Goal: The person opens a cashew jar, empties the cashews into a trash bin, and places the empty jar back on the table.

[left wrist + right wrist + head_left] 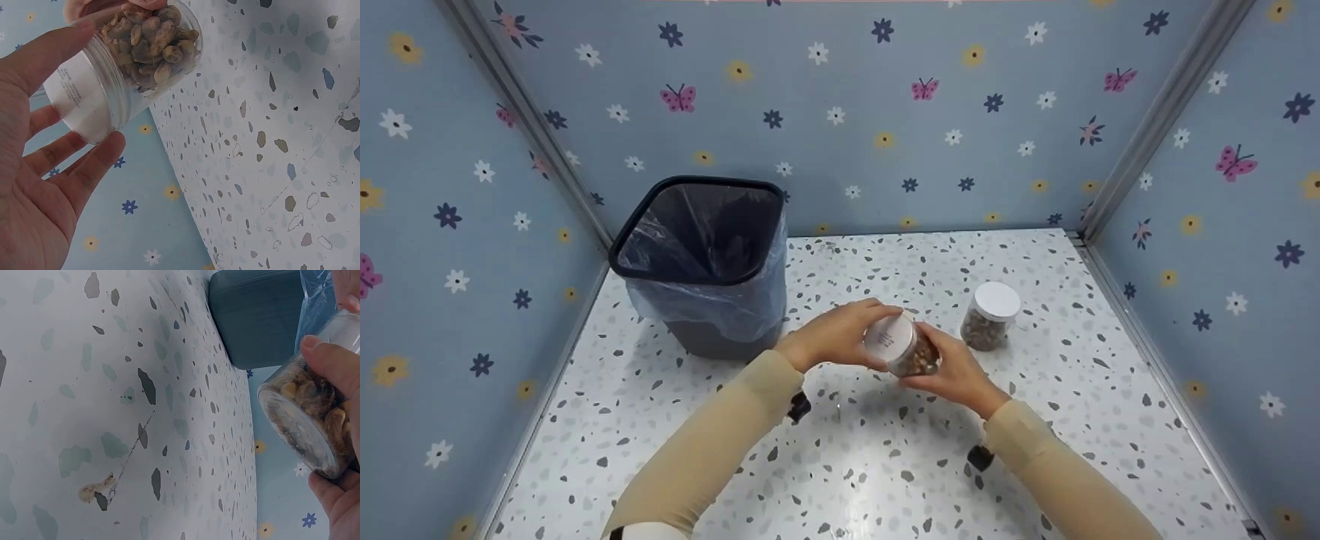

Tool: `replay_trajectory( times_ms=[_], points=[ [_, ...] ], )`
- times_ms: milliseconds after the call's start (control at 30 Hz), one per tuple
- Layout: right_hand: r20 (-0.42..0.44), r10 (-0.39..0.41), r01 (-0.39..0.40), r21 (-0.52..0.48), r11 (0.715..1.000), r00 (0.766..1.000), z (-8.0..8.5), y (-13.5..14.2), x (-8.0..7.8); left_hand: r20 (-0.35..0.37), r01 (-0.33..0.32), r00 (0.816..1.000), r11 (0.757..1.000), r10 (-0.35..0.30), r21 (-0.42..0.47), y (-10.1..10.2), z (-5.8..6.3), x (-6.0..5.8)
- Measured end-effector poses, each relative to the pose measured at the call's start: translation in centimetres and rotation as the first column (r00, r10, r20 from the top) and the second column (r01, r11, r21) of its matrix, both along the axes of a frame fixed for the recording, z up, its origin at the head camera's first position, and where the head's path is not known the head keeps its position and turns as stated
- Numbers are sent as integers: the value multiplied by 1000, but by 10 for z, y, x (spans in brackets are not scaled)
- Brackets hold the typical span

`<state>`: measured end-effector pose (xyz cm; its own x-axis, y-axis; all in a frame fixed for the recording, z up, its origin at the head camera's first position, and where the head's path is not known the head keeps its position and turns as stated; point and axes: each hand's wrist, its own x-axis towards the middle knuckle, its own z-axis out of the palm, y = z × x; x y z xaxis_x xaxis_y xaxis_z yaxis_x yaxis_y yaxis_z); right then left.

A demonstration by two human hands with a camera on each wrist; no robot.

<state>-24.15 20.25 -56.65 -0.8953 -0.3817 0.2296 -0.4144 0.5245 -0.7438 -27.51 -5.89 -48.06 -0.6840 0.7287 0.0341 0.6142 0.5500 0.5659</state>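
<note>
A clear jar (921,355) of brown, nut-like pieces is held tilted above the tabletop, between both hands. Its white lid (889,337) carries small print and points toward the left hand (838,334), whose thumb and fingers grip it around the edge. On the jar's body, the right hand (958,373) keeps its thumb on one side and its fingers on the other. The right wrist view shows the jar's round base (295,430); in the left wrist view the brown pieces (154,48) lie against the clear wall.
A second white-lidded jar (988,319) stands upright to the right, with darker contents. Left of the hands is a grey bin (720,339) with a black rim and a clear bag liner. Flower-patterned panels (840,150) border the speckled tabletop (877,487) at the back and both sides.
</note>
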Motion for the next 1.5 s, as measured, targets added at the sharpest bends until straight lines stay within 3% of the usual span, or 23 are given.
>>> replay_trajectory(
  times_ms=[400, 933, 1500],
  points=[
    [-19, 1, -1, 4, 1000, 1000, 0, 0, -2, 50, -100, 994, 994, 99, 31, 0, -2, 1],
    [-57, -4, 5, 8, 1000, 998, 0, 1, -3, 30, -128, 991, 991, 127, 47, 0, -2, 0],
    [-43, -33, 33, -4, 999, 999, -2, 5, -2, 11, -148, 989, 987, 147, 63, -6, 2, -2]
  ],
)
